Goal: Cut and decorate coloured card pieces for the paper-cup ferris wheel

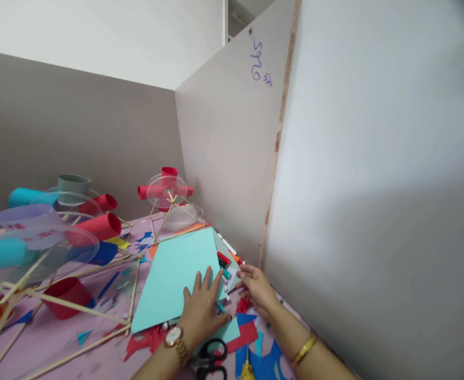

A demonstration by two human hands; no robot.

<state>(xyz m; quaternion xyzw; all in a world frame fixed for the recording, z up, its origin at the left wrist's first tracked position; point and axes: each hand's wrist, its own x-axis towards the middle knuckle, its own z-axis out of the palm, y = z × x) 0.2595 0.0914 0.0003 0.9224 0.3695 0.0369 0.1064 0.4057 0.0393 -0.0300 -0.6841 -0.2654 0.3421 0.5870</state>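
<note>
My left hand [202, 305], a watch on its wrist, lies with fingers spread on a light teal sheet of paper [172, 274]. To its right, my right hand [258, 286] has its fingers loosely bent and apart beside several markers [224, 259] at the sheet's right edge. A dark, thin piece lies close to its fingertips; I see no firm hold on it. Just below my left hand are black-handled scissors [212, 360]. A yellow-handled tool [247, 368] lies to the right of them, among red and blue paper scraps [261, 364].
On the left stand wheel-like models of wooden sticks, clear plastic discs and coloured paper tubes [99, 227]. A similar model with red tubes [168, 187] is at the back. A red paper ring [68, 298] sits on the pink tabletop [64, 345]. Grey partition walls [228, 137] close off the back and right.
</note>
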